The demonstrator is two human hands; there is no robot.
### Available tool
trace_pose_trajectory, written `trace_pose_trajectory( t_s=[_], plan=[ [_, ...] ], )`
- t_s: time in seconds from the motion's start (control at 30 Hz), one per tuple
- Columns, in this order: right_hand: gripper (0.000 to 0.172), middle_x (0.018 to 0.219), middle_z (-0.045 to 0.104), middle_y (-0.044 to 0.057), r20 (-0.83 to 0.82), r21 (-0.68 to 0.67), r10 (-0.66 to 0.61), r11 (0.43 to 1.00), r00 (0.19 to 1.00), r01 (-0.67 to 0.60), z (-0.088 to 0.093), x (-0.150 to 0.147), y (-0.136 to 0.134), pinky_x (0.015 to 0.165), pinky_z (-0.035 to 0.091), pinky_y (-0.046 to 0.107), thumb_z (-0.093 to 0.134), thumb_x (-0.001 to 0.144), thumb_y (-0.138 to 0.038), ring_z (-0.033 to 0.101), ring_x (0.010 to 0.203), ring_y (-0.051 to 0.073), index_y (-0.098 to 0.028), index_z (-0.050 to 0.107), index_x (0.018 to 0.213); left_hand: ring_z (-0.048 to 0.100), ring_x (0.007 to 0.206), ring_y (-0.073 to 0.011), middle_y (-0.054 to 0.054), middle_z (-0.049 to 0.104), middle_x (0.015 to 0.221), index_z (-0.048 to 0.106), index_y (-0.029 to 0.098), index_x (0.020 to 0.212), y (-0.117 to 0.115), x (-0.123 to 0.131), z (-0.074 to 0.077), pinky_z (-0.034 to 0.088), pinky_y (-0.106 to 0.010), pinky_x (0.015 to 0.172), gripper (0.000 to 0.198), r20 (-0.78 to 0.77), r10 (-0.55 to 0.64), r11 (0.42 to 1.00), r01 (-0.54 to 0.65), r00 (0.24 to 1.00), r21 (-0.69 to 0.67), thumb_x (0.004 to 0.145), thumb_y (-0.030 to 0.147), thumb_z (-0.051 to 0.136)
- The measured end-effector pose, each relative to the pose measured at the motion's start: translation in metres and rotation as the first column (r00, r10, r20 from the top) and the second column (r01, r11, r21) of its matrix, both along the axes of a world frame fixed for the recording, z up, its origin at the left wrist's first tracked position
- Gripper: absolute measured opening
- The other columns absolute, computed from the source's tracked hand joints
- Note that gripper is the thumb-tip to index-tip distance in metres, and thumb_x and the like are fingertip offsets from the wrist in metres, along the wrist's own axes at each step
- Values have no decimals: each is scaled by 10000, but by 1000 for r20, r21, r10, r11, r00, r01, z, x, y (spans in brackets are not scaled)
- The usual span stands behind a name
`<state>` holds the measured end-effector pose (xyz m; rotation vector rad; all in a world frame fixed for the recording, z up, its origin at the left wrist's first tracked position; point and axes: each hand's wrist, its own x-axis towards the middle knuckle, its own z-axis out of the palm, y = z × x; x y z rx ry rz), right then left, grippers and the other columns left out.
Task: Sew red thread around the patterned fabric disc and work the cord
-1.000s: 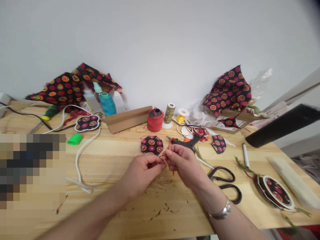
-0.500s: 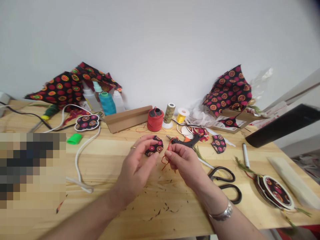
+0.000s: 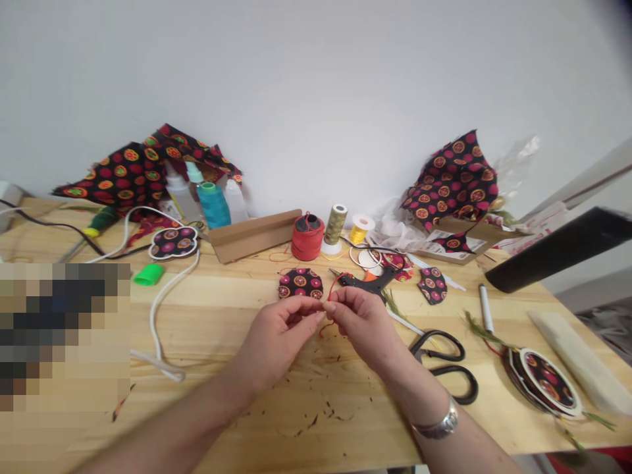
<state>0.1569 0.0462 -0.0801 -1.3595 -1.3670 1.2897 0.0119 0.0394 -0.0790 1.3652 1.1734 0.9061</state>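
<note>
My left hand (image 3: 281, 336) and my right hand (image 3: 363, 322) meet at the fingertips, pinching a thin red thread (image 3: 326, 308) between them. A loop of the thread rises behind my right fingers, and a short end hangs below them. Just beyond my left hand lies a round fabric disc (image 3: 300, 283), black with pink and gold medallions, not touching my fingers. Past my right hand sits a black hot glue gun (image 3: 370, 283), partly hidden by the thread and my knuckles.
A red twine spool (image 3: 307, 238), thread cones and a cardboard strip stand behind my hands. Black-handled scissors (image 3: 444, 367) lie to the right, beside a fabric-covered ring (image 3: 543, 382). White cord (image 3: 158, 322) curves on the left. Patterned fabric (image 3: 451, 181) rises at the back.
My left hand has moved back from on top of the fabric disc to the thread, uncovering the disc. Both hands now pinch the thread together.
</note>
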Motion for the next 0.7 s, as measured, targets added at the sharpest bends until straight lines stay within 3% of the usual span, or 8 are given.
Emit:
trace_pose_trajectory(
  t_s=[0.37, 0.7],
  plan=[
    [137, 549, 474, -42, 48, 23, 28, 999, 998, -30, -2, 0, 1, 421, 283, 188, 587, 729, -267, 358, 471, 73, -166, 542, 647, 555, 672, -159, 8, 672, 696, 704, 212, 734, 2, -1, 2, 415, -249, 642, 142, 7, 26, 997, -26, 1000, -70, 699, 299, 598],
    [138, 550, 465, -48, 61, 10, 64, 998, 996, -65, 2, 0, -1, 442, 275, 194, 585, 731, -242, 356, 485, 71, -161, 530, 634, 363, 456, -74, 47, 557, 534, 695, 192, 697, 3, -2, -3, 253, -204, 448, 130, 108, 33, 974, -7, 994, -226, 694, 298, 620]
  ],
)
